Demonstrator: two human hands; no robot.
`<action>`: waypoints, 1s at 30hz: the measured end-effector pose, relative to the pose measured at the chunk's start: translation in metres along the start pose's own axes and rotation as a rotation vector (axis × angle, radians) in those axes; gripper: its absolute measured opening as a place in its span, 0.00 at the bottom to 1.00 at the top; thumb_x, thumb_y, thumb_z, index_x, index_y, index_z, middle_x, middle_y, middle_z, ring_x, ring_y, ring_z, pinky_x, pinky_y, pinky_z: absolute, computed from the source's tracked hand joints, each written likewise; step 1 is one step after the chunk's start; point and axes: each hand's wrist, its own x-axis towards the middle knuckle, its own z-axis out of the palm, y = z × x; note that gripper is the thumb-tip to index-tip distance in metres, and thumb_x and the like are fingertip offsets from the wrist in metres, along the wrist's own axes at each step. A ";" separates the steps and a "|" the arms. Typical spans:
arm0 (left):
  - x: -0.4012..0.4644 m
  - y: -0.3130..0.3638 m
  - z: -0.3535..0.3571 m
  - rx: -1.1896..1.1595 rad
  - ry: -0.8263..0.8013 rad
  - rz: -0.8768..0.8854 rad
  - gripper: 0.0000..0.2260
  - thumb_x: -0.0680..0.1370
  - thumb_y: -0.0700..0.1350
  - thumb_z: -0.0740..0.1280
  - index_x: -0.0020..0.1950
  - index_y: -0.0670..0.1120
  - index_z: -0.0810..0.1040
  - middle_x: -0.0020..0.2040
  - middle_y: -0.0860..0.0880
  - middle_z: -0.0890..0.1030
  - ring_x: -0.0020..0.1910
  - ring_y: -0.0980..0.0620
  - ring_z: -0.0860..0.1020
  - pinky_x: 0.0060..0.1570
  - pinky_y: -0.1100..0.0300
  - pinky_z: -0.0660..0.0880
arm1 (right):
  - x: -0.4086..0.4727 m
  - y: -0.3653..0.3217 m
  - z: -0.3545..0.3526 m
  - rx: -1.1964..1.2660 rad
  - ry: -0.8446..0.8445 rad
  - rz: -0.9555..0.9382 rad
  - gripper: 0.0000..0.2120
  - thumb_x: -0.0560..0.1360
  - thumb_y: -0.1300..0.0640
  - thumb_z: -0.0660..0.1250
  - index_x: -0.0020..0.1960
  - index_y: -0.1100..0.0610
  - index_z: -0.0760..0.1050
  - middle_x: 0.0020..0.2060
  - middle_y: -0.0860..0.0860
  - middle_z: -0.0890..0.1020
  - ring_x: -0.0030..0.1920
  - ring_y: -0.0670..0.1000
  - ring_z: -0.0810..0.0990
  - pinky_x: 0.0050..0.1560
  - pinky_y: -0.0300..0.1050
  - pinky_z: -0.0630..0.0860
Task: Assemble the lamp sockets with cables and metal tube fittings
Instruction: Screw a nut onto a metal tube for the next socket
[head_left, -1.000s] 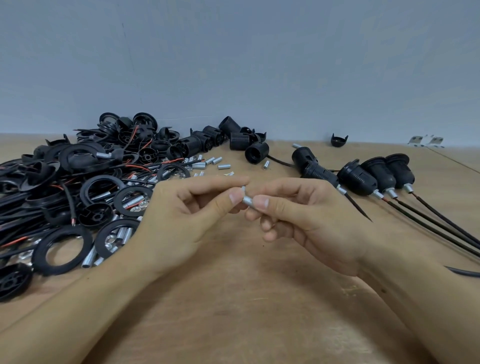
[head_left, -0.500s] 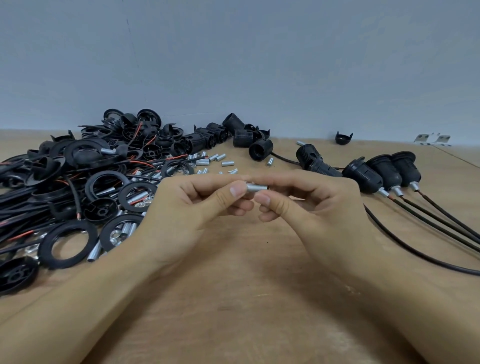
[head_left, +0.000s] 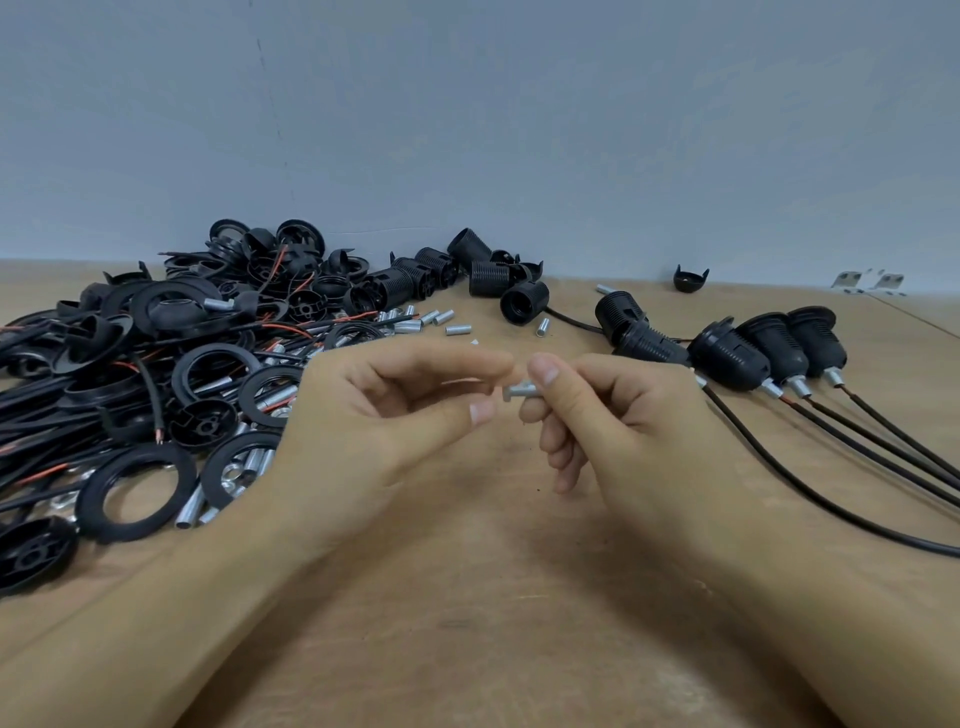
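Your right hand (head_left: 613, 415) pinches a small metal tube (head_left: 522, 389) between thumb and finger, with the tube's free end poking toward your other hand. Your left hand (head_left: 374, 415) holds nothing. Its fingers are loosely curled, and its thumb tip sits just beside the tube end without touching it.

From the head camera, here is what changed. A moment ago both hands pinched the tube together. Now your left hand has let go and moved back a little. I think that means the tube is ready, and your left hand is free to fetch a cable or a socket next.

On your left lies a big pile of black rings, caps and cables (head_left: 156, 374). More loose tubes (head_left: 436, 319) lie on the wooden table (head_left: 467, 597) behind your hands. Near the wall sits a bunch of loose sockets (head_left: 488, 278). On your right, a row of finished sockets (head_left: 763, 351) rests with cables trailing toward you.

You have no box, tray or bin here. All the parts lie right on the table.
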 end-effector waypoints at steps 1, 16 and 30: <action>0.000 -0.001 -0.002 -0.040 0.021 0.006 0.12 0.67 0.35 0.76 0.48 0.45 0.86 0.48 0.44 0.86 0.53 0.46 0.83 0.54 0.58 0.78 | 0.001 0.000 0.000 0.022 0.013 0.015 0.17 0.77 0.50 0.64 0.37 0.61 0.81 0.25 0.53 0.78 0.24 0.47 0.75 0.25 0.38 0.74; -0.004 0.003 0.001 0.075 -0.025 0.043 0.22 0.71 0.43 0.65 0.65 0.41 0.74 0.45 0.45 0.86 0.58 0.43 0.80 0.60 0.49 0.70 | 0.006 0.004 0.002 0.077 0.097 0.108 0.20 0.79 0.51 0.65 0.33 0.61 0.80 0.23 0.50 0.75 0.23 0.46 0.72 0.20 0.37 0.68; -0.003 0.005 0.003 0.147 -0.098 -0.030 0.29 0.68 0.45 0.70 0.69 0.47 0.71 0.60 0.49 0.82 0.65 0.50 0.76 0.62 0.51 0.69 | 0.008 0.011 0.000 -0.033 0.107 0.083 0.22 0.80 0.48 0.64 0.31 0.60 0.78 0.22 0.49 0.73 0.23 0.45 0.71 0.26 0.34 0.69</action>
